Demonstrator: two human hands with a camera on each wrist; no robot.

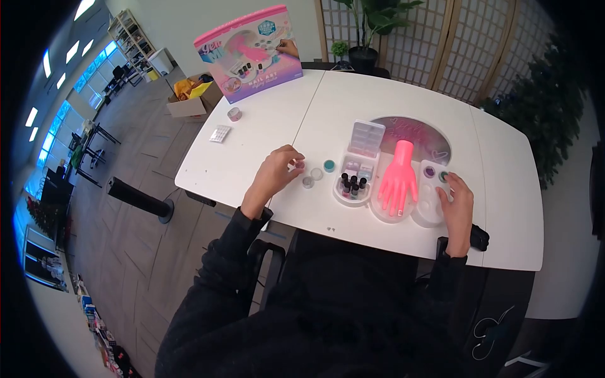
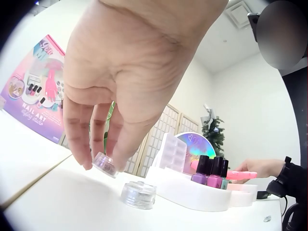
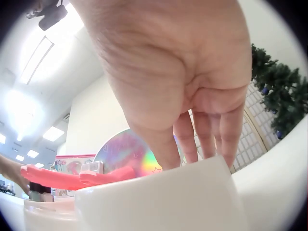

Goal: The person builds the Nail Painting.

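Note:
My left hand (image 1: pixel 279 174) pinches a small clear pot of pinkish glitter (image 2: pixel 104 164), tilted between thumb and fingertips close over the table. Beside it are a silver glitter pot (image 2: pixel 138 195), a clear round piece (image 1: pixel 316 174) and a teal pot (image 1: pixel 329 166). Over the right end of a white nail-art tray (image 1: pixel 426 214) is my right hand (image 1: pixel 459 205), its fingers fairly straight and fingertips right at a green pot (image 1: pixel 443 177). A purple pot (image 1: pixel 430 171) sits in the tray nearby. In the right wrist view, the tray's wall hides those fingertips.
A pink model hand (image 1: pixel 398 179) lies palm down in the middle. Left of it are nail polish bottles (image 1: pixel 354 186) and an open lidded case (image 1: pixel 365 138). A shiny curved panel (image 1: pixel 435 140) stands behind. The nail art box (image 1: pixel 252 57) and another pot (image 1: pixel 234 114) are farther left.

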